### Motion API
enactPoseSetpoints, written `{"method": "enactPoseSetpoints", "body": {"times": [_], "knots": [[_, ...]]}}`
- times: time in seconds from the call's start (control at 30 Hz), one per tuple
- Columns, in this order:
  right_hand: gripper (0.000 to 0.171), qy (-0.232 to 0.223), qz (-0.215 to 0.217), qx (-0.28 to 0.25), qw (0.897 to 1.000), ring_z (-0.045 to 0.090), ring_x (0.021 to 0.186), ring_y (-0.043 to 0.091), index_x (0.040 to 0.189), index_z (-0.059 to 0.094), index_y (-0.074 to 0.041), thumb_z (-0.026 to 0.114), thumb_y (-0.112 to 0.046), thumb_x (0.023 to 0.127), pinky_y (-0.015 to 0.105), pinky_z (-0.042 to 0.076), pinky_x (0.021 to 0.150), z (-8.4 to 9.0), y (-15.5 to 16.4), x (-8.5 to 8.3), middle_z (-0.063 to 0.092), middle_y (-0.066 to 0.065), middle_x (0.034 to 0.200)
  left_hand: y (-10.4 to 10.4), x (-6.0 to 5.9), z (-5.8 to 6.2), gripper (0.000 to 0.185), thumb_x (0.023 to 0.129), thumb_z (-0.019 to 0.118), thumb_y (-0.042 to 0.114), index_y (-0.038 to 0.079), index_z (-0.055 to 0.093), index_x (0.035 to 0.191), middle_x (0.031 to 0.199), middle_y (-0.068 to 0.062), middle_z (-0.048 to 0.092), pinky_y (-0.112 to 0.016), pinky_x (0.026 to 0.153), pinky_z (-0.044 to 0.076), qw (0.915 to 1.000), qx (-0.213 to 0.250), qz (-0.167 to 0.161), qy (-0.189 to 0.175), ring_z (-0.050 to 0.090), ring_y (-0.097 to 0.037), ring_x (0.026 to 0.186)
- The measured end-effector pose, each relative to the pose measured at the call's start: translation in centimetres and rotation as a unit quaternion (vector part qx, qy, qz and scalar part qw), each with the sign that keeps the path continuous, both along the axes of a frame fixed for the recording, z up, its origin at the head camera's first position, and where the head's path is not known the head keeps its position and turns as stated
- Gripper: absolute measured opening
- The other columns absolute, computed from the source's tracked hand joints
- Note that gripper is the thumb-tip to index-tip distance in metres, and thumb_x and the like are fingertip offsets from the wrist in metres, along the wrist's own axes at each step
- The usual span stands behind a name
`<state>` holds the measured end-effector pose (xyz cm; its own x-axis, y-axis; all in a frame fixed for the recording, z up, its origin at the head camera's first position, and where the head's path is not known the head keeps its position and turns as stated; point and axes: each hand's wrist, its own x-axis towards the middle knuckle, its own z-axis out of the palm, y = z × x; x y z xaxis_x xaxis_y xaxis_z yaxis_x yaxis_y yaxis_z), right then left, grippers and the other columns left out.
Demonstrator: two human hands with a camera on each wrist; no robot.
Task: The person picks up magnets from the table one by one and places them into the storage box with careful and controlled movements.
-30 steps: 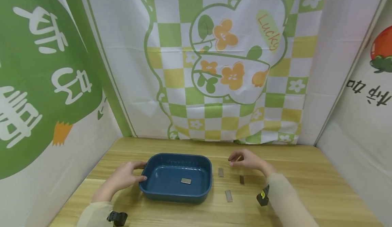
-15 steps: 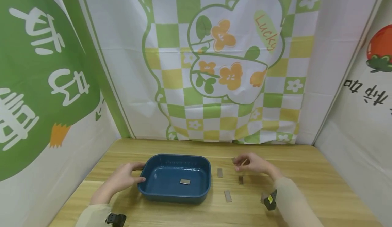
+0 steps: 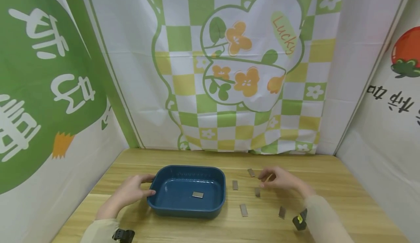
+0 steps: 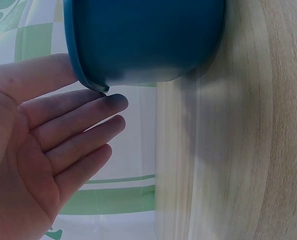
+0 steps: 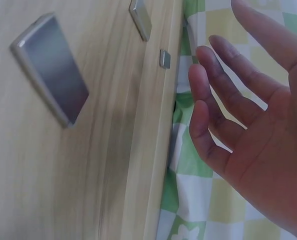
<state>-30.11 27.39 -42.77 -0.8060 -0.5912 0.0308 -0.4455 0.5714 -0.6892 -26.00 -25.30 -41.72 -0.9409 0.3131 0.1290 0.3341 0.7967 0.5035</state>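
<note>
The work looks part-way through, judging by how the pieces are divided between dish and bench. One flat metallic piece (image 3: 197, 195) lies inside the blue dish (image 3: 186, 213), on its floor and a little right of the middle, while five similar ones lie outside it, all to the right on the wooden bench (image 3: 183, 230). Of these, the far piece (image 3: 251, 172) lies just left of the fingertips of the right hand (image 3: 278, 179); the left-hand piece (image 3: 235, 185) is the closest of the far ones to the dish; the middle piece (image 3: 257, 192) is just beside the right thumb, and whether they touch I cannot tell; the near piece (image 3: 243, 210) and the right-hand piece (image 3: 282, 212) lie nearer the person, the latter close to the right wrist. The right hand is loosely spread, its fingers gently bent, with nothing between them in the right wrist view. The left hand (image 3: 129, 192) is at the dish's left side, its fingers fairly straight and its thumb at the rim, seemingly steadying it. With neither hand carrying a piece, the count as it stands is one inside and five outside, so the pieces are not yet all in one place.
</note>
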Motion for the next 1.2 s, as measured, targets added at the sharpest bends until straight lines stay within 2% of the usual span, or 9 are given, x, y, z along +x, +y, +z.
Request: {"method": "enactPoseSetpoints", "body": {"times": [0.17, 0.5, 0.9, 1.2], "knots": [[0.037, -0.009, -0.011, 0.003, 1.0, 0.062, 0.092, 0.019, 0.113, 0.061, -0.001, 0.071, -0.024, 0.085, 0.022, 0.052, 0.079, -0.1, 0.7, 0.5, 0.064, 0.017, 0.108, 0.0, -0.1, 0.0, 0.053, 0.079, 0.076, 0.024, 0.0, 0.06, 0.123, 0.119, -0.018, 0.065, -0.058, 0.096, 0.044, 1.0, 0.0, -0.002, -0.002, 0.058, -0.04, 0.114], [0.043, -0.015, -0.032, 0.016, 0.999, 0.062, 0.091, 0.019, 0.115, 0.061, -0.002, 0.072, -0.028, 0.083, 0.023, 0.052, 0.076, -0.1, 1.7, 1.3, 0.063, 0.012, 0.107, -0.1, 0.0, 0.0, 0.053, 0.079, 0.076, 0.024, 0.001, 0.06, 0.124, 0.119, -0.018, 0.065, -0.058, 0.096, 0.044, 1.0, -0.001, -0.002, 0.0, 0.058, -0.039, 0.114], [0.041, -0.018, -0.017, 0.011, 1.0, 0.062, 0.091, 0.022, 0.114, 0.061, -0.001, 0.073, -0.025, 0.083, 0.021, 0.052, 0.077, -0.6, 3.2, 2.1, 0.064, 0.016, 0.109, -0.1, 0.0, -0.2, 0.052, 0.079, 0.076, 0.024, 0.001, 0.061, 0.123, 0.119, -0.017, 0.066, -0.057, 0.095, 0.044, 1.0, -0.001, 0.002, 0.004, 0.058, -0.039, 0.114], [0.045, -0.013, -0.012, 0.017, 1.0, 0.061, 0.096, 0.025, 0.116, 0.059, 0.001, 0.073, -0.024, 0.082, 0.026, 0.053, 0.082, -1.1, 4.3, 2.9, 0.064, 0.015, 0.111, -0.1, 0.0, -0.2, 0.053, 0.079, 0.076, 0.025, 0.001, 0.061, 0.123, 0.118, -0.017, 0.066, -0.056, 0.094, 0.046, 1.0, -0.003, 0.004, 0.0, 0.058, -0.039, 0.114]]}}
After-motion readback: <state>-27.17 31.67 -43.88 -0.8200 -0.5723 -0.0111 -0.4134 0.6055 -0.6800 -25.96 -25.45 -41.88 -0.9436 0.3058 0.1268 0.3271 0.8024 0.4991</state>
